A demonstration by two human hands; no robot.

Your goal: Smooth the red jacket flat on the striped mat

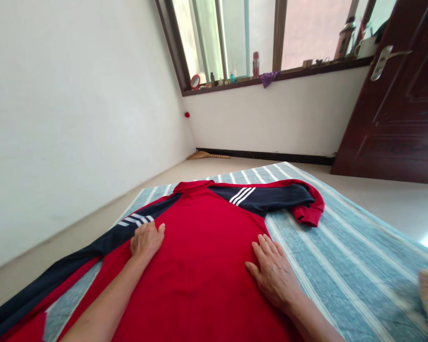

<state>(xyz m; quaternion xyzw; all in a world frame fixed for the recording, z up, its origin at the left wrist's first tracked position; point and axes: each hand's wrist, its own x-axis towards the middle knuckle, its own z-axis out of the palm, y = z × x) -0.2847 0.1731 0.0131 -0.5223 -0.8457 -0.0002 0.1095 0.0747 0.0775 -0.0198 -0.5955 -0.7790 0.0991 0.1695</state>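
Observation:
A red jacket (196,266) with navy shoulders and white stripes lies spread over a blue striped sheet (342,247), its collar at the far end. My left hand (147,240) rests on it beside the left shoulder stripes, thumb apart, the fingertips partly turned from view. Flat on the right side of the body lies my right hand (273,270), its fingers stretched forward. The left sleeve (67,266) runs down to the lower left corner. On the far right, the other sleeve (285,197) bends back at its end, showing a red cuff part.
A white wall (74,118) stands to the left. Beyond the sheet, a broom (203,155) lies on the floor. The window sill (235,85) holds a red-rimmed mirror (195,81), bottles and a purple cloth (269,79). A dark red door (399,109) is at the right.

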